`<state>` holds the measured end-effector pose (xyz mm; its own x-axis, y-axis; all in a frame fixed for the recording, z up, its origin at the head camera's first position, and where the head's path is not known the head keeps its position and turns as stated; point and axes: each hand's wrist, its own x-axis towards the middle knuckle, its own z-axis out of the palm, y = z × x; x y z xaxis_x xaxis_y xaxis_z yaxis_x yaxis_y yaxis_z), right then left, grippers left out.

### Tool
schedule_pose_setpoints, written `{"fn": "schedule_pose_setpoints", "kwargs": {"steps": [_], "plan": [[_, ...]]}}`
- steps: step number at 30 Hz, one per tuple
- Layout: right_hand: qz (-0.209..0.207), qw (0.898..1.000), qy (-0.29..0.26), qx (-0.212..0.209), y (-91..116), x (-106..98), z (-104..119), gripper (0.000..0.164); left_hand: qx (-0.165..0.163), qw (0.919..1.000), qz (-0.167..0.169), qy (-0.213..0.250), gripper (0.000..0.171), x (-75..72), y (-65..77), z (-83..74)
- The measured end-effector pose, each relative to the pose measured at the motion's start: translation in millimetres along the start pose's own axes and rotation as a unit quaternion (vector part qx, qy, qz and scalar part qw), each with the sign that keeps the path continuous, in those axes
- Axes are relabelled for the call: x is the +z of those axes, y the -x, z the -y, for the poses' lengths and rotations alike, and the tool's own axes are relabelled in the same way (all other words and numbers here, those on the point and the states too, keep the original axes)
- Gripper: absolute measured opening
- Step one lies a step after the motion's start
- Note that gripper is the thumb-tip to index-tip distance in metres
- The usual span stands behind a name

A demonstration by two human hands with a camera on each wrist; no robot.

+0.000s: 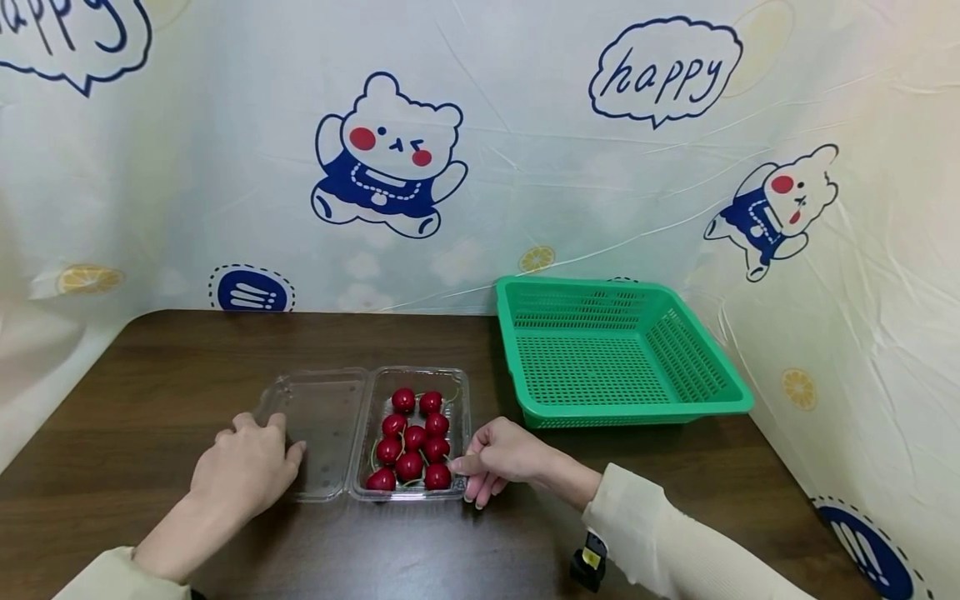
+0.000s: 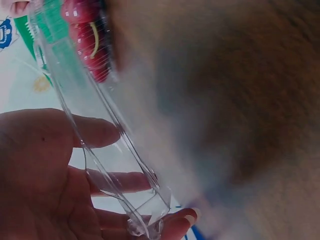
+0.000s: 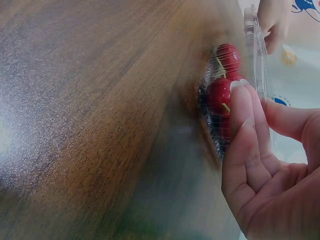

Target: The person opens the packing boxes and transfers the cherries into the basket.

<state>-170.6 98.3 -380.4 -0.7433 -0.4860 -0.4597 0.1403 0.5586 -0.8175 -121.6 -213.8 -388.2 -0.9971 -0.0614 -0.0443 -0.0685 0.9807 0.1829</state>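
Note:
A clear plastic clamshell box [image 1: 467, 400] lies unfolded on the brown table, its lid [image 1: 330, 433] to the left. Several red cherries [image 1: 415, 437] with green stems sit in the box half. My left hand [image 1: 251, 467] rests on the lid's left side. In the left wrist view its thumb and fairly straight fingers [image 2: 125, 182] show through the clear plastic, some touching the lid's inside and others beyond its corner. My right hand [image 1: 498, 458] pinches the box's near right corner, thumb at the rim and fingers [image 3: 242, 110] against the outer wall.
A green mesh plastic basket [image 1: 630, 408] stands at the back right of the table [image 1: 420, 550], close to the box. Behind the table hangs a pale sheet [image 1: 525, 183] printed with bears and words. A small black device [image 1: 588, 562] sits at my right sleeve.

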Motion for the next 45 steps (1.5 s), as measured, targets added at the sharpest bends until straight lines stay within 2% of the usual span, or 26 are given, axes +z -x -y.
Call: {"fn": "schedule_pose_setpoints", "kwargs": {"steps": [7,17,24,31,39,42,45], "plan": [[-0.002,1.000,0.002,-0.002,0,1,0,0.028,-0.003,1.0000,0.008,-0.001,0.040,8.6,-0.2,0.1],[-0.006,1.000,0.001,0.001,1,1,1,0.028,0.009,0.9991,-0.039,-0.014,0.030,18.6,2.7,-2.7],[-0.005,1.000,-0.004,0.001,3,2,1,0.029,0.016,0.9988,-0.044,-0.015,0.031,22.1,3.3,-2.6],[-0.006,1.000,-0.007,0.003,2,3,0,0.030,0.033,0.9954,-0.083,-0.035,0.030,21.1,5.8,-5.7],[-0.004,1.000,-0.005,0.001,2,2,0,0.030,0.019,0.9965,-0.076,-0.029,0.029,11.1,5.2,-8.8],[-0.002,1.000,-0.006,0.001,3,2,1,0.030,0.029,0.9938,-0.106,-0.017,0.028,9.8,4.2,-11.2],[0.000,1.000,-0.007,0.001,3,3,1,0.029,0.053,0.9832,-0.173,-0.022,0.027,8.4,2.8,-14.6]]}}
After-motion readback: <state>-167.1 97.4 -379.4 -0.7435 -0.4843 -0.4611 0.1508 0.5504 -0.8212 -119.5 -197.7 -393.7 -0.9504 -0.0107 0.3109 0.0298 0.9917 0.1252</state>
